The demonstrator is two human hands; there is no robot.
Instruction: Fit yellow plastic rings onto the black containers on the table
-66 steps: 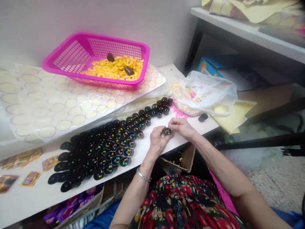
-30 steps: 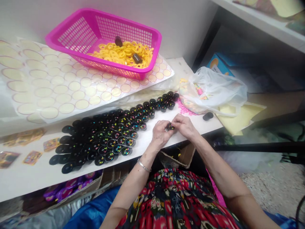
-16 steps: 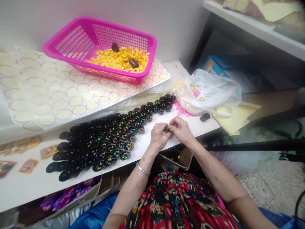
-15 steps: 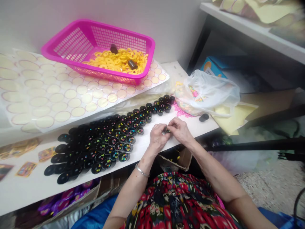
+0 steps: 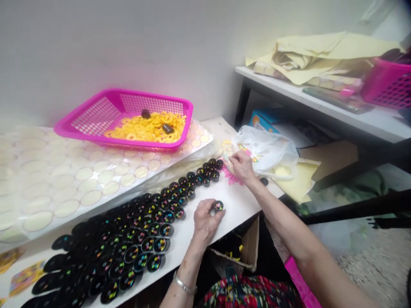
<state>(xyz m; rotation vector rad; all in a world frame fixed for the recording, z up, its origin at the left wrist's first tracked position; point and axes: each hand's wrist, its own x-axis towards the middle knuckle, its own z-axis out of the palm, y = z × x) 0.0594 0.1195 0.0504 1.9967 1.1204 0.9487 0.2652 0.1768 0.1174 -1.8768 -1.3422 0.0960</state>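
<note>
Between the thumb and fingers of my left hand is a small black cup, its open top facing up with bright coloured bits inside. My right hand hovers by the pink bits at the mouth of a white plastic bag. Its thumb and fingers are pinched together; whatever they hold, if anything, is too small to see. Left of my hands, rows of black cups stand close together, many showing coloured pieces inside.
Behind the cups, a pink basket of yellow rings rests on sheets of round stickers. One black cup lies near my right wrist. A shelf juts out at right. Below the table edge is an open carton.
My hands have parted. The right one has moved up and away to the pink bits, while the left keeps the black cup over the table. The view has tilted upward.
</note>
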